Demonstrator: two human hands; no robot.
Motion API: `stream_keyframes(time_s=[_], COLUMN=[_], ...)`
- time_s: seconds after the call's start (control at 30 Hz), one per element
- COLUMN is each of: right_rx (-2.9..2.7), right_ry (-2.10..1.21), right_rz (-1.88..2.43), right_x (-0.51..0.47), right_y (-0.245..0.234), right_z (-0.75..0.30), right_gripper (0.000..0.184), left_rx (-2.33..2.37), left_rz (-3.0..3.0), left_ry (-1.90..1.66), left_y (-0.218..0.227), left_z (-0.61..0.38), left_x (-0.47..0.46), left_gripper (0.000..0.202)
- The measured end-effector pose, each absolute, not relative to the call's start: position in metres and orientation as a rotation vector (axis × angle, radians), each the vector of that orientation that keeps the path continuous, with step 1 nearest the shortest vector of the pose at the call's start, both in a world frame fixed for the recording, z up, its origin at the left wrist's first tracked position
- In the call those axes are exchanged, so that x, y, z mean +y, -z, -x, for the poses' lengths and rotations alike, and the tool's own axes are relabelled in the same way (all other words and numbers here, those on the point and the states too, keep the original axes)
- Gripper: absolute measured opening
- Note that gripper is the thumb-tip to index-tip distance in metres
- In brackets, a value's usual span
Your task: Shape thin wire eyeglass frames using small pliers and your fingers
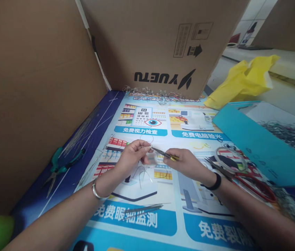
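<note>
My left hand point(136, 153) is closed in a pinch around a thin wire point(151, 138), part of which curves up above the fingertips. Thin loops and a clear strand point(142, 174) show below that hand. In my right hand point(182, 161) is a slim pointed metal tool point(160, 152), dark at the tip and brassy near the fingers. Its tip meets the left fingertips. Whether it is tweezers or small snips I cannot tell. A bundle of short straight wires point(144, 209) lies nearer to me on the printed sheet point(180, 223).
Teal-handled pliers point(55, 169) and long wires point(81, 130) lie left. At right are red-handled scissors point(254, 186), a clear round spool point(231, 159) and a blue box point(244, 143) of wire scraps. Cardboard walls point(147, 42) stand behind; a yellow bag point(239, 82) sits back right.
</note>
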State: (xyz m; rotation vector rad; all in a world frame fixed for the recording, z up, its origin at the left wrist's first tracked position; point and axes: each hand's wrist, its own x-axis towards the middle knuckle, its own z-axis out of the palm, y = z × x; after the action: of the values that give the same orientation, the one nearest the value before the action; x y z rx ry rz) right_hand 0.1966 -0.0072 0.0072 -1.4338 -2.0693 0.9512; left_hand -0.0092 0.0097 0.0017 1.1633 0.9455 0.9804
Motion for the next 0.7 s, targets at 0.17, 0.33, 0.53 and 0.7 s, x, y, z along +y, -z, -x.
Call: stream_keyframes(time_s=[0.17,0.33,0.53,0.7], right_rx=[-2.072,-2.08,-2.119,-2.122], right_ry=[-0.959,-0.932,-0.892,-0.899], right_rz=[1.426,1.425,1.438,1.435], right_x=[-0.0075,-0.0077,-0.0082,-0.0094], right_y=[-0.0069,-0.0064,-0.0049,-0.0054], right_z=[-0.1959,-0.1951,-0.1938,-0.1931], right_gripper=[0.021,0.02,0.022,0.021], left_rx=[1.066,1.094,1.075,1.167], left_rz=[-1.358,-1.463,-1.389,-1.452], left_ry=[-1.149,-1.164,-1.071,-1.068], left_y=[0.0005,0.0005,-0.0059,-0.0052], left_z=[0.0078,0.0087,0.0067,0.0065], left_x=[0.0089,0.008,0.0046,0.0034], left_gripper=[0.028,0.019,0.022,0.023])
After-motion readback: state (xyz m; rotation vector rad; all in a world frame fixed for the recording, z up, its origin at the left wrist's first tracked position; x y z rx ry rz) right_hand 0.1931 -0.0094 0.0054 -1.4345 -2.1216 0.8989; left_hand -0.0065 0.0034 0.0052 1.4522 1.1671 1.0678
